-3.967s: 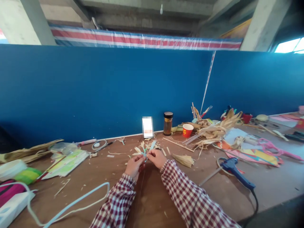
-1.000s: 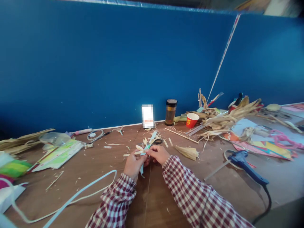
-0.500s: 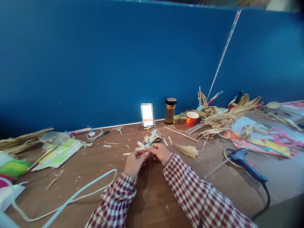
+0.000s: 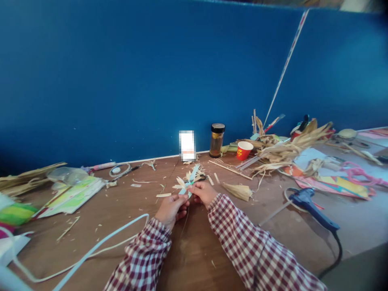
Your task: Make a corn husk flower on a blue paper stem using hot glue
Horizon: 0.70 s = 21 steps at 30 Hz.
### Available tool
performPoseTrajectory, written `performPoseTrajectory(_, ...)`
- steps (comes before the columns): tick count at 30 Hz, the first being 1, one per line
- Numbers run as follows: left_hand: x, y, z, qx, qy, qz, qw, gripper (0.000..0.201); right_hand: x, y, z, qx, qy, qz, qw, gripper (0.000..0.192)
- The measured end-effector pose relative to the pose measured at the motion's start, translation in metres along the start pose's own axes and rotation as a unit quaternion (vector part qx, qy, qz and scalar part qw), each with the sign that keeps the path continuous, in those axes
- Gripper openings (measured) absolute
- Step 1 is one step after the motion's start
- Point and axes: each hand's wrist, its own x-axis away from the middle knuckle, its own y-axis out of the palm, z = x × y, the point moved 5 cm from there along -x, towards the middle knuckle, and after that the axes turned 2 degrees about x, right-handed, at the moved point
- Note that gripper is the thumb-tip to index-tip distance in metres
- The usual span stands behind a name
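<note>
My left hand (image 4: 171, 209) and my right hand (image 4: 203, 192) meet over the middle of the brown table (image 4: 121, 210). Together they pinch a small straw flower (image 4: 187, 180) of pale husk strips bound with light blue tape, its petals fanning away from me. A thin wire stem (image 4: 184, 224) runs down from it toward me. Both sleeves are red and white check. Black scissors (image 4: 202, 178) lie just behind the flower, partly hidden.
A blue glue gun (image 4: 312, 210) with a black cord lies at the right. A red paper cup (image 4: 243, 150), a dark jar (image 4: 217, 140) and a husk pile (image 4: 287, 151) stand at the back. A pale blue strip (image 4: 100, 246) loops at left near papers (image 4: 72, 196).
The view has tilted down since four seconds ago. My hands have stayed on the flower, turning it slightly; the blue tape tail under my left hand is no longer seen.
</note>
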Motion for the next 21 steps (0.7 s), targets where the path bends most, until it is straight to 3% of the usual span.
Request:
performPoseTrajectory(4,0.002,0.003,0.000,0.034,-0.025,-0.019,0.999,0.014,0.002,0.001,-0.002,-0.014,-0.001,0.003,1.000,0.032)
performPoseTrajectory(13,0.002,0.002,0.001,0.036,-0.017,-0.018,0.999,0.011,0.006,0.005,-0.004,-0.060,0.007,-0.019,0.998,0.030)
performPoseTrajectory(21,0.005,0.003,-0.001,0.060,-0.092,-0.104,0.989,0.005,0.007,0.012,-0.004,-0.105,-0.010,-0.061,0.993,0.032)
